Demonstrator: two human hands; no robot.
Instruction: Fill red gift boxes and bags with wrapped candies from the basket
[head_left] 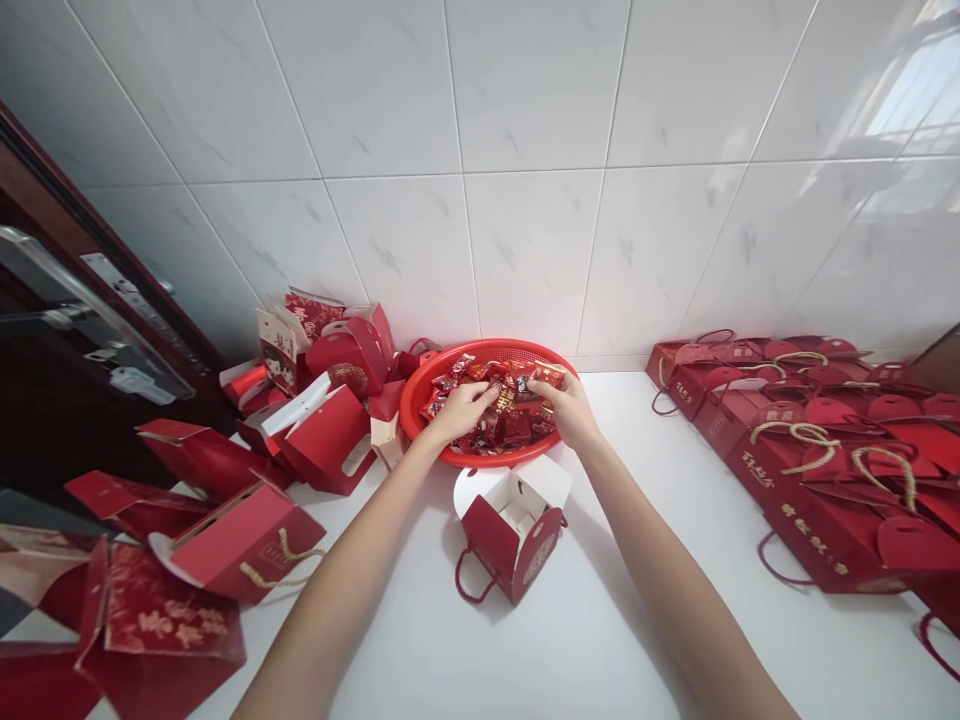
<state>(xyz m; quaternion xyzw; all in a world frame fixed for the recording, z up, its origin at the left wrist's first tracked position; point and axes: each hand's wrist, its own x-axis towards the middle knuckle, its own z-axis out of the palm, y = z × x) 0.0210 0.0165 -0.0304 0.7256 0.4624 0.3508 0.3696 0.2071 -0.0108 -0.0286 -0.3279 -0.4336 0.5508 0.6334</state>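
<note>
A red oval basket (491,459) against the wall holds many red wrapped candies (517,428). Both of my hands reach into it. My left hand (466,410) is at the basket's left middle, thumb and fingers closed on a red candy wrapper. At the right side, my right hand (564,405) pinches a small wrapped candy with a dark mark. In front of the basket, between my forearms, stands an open red gift box (510,535) with a white inside, flaps up and a dark red cord handle; something pale lies inside.
Several open red boxes (330,435) crowd the left side, beside a dark door frame (97,280). Rows of closed red boxes with cord handles (795,500) fill the right. A tiled wall (532,250) rises behind the white table (480,670).
</note>
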